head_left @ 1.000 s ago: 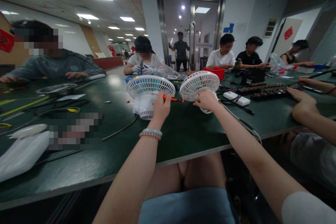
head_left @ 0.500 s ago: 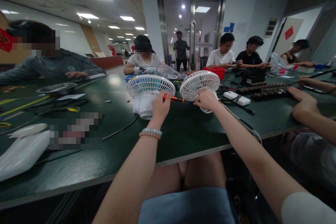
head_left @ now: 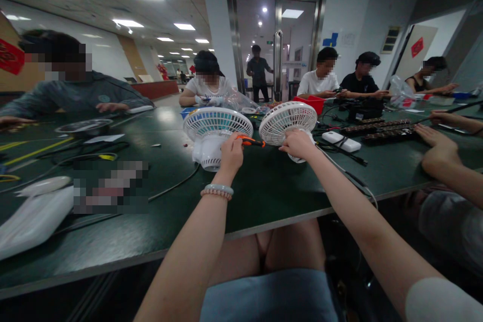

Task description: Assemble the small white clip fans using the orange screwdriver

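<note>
Two white desk fans stand side by side on the green table, their round grilles tilted upward. My left hand (head_left: 231,153) is closed around an orange-and-black hand tool (head_left: 246,139), its orange part pointing right toward the gap between the fans; its exact kind is unclear. That hand is right beside the base of the left fan (head_left: 206,151). At the right fan (head_left: 274,123), my right hand (head_left: 300,144) is closed with curled fingers at the lower edge of the grille. Those fingers partly hide the fan's neck.
A white power adapter (head_left: 340,141) and black cables lie right of the fans. Farther back is a red bin (head_left: 312,104). On the left are a metal bowl (head_left: 83,128), cables and a white plastic-wrapped package (head_left: 35,221). Co-workers sit around the table; another person's arms (head_left: 439,153) rest at right.
The orange tool has turned in my left hand, so more of its orange part shows. My right hand and both fans stay in place. A person behind the glass door has shifted slightly.
</note>
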### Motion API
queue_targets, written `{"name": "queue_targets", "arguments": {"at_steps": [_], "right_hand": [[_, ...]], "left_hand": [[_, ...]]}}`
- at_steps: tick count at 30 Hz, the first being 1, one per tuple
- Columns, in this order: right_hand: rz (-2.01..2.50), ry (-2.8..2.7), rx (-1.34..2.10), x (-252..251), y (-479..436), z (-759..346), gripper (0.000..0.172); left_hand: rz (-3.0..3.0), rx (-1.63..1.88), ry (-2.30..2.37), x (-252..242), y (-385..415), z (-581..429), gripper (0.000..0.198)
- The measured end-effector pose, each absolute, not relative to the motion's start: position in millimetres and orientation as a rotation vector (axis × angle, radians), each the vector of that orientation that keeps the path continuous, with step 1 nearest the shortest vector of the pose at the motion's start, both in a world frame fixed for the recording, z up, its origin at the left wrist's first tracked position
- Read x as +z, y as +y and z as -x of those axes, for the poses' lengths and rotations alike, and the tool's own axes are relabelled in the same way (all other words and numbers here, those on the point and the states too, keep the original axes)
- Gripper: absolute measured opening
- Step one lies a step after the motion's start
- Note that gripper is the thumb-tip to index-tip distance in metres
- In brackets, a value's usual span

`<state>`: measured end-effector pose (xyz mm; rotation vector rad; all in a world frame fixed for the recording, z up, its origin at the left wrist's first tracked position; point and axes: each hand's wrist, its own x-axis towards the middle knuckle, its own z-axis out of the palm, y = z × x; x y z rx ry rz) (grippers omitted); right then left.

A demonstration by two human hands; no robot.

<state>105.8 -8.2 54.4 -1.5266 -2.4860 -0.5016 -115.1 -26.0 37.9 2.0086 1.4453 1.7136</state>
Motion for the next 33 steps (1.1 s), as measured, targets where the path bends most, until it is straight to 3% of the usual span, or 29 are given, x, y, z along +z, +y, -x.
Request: {"name": "queue_targets", "arguments": {"at_steps": [23, 30, 33], "right_hand": [[1.504, -2.503, -0.509, 53.5, -7.0, -107.6, 0.036], [1.560, -2.425, -0.536, 52.2, -11.8, -102.2, 0.061], [1.572, -2.374, -0.542, 51.2, -12.4, -99.3, 0.062]], "left_hand": [[-2.056, 1.668, 1.636, 38.7, -20.9, 119.1, 0.039], [-2.079, 1.662, 1.677, 40.1, -22.4, 117.7, 0.041], [-2.080, 1.660, 1.681, 40.8, -23.0, 117.3, 0.041]]}}
